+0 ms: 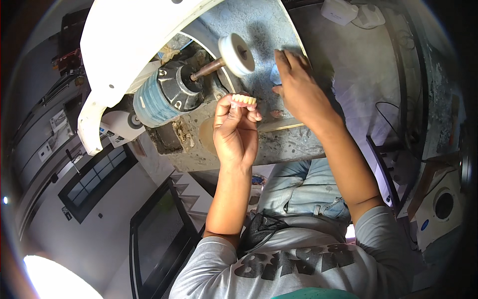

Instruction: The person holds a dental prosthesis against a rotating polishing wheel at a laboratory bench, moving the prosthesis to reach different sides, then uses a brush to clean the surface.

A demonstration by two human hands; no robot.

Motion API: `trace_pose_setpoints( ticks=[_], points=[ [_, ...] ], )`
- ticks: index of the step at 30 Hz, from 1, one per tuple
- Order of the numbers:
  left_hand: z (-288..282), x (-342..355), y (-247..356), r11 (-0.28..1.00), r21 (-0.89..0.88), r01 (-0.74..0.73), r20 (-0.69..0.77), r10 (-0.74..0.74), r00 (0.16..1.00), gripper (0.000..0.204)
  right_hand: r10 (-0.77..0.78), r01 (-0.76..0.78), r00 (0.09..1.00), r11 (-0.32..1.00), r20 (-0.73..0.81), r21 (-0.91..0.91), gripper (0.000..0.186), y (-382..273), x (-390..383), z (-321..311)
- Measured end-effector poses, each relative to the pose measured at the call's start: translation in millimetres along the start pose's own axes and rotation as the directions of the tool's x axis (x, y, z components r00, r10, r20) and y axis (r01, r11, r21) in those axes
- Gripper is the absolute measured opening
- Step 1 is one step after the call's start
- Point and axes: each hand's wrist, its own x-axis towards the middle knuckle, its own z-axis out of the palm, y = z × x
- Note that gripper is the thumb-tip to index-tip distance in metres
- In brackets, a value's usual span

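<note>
My left hand (236, 132) pinches a denture (244, 100), with its yellowish teeth up and pink base in my fingers. It is just below a white polishing wheel (237, 55), apart from it. The wheel sits on the shaft (208, 69) of a dark, blue-ribbed motor (164, 89). My right hand (299, 89) is over the dusty tray (261, 27), to the right of the wheel. Its thumb and fingers curve round a pale blue piece (275, 74), partly hidden by the hand; its kind is unclear.
A big white curved hood (129, 40) arches over the motor at the upper left. The worn bench edge (294, 144) runs in front of my lap. White plastic containers (340, 11) stand at the top right. A dark frame (391, 172) stands right of my arm.
</note>
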Motion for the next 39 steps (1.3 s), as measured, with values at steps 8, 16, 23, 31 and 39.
trace_pose_setpoints(
  ticks=[8, 16, 23, 31, 39],
  points=[
    [-3, -8, 7, 0.969, -0.227, 0.094, -0.016, -0.1, 0.995, 0.019, 0.019, -0.024, 0.999, 0.989, -0.036, -0.144, 0.046, -8, 2, 10],
    [-3, -6, 0, 0.998, -0.048, -0.032, 0.024, 0.033, 0.999, 0.018, -0.104, 0.221, 0.954, 0.876, -0.28, 0.428, 0.025, -16, -8, -7],
    [-8, 5, -12, 0.988, 0.09, -0.129, 0.005, 0.129, 0.992, 0.011, -0.157, 0.244, 0.962, 0.861, -0.223, 0.446, 0.025, -3, -8, -8],
    [-15, 13, -25, 0.968, 0.243, -0.061, -0.037, 0.072, 0.997, 0.011, 0.034, -0.119, 0.968, 0.936, -0.25, -0.332, 0.026, -15, -2, 21],
    [-13, 5, -31, 0.966, 0.136, -0.219, 0.042, 0.216, 0.976, 0.012, 0.079, 0.023, 0.966, 0.922, -0.246, 0.386, 0.05, -25, -8, 18]
  ],
)
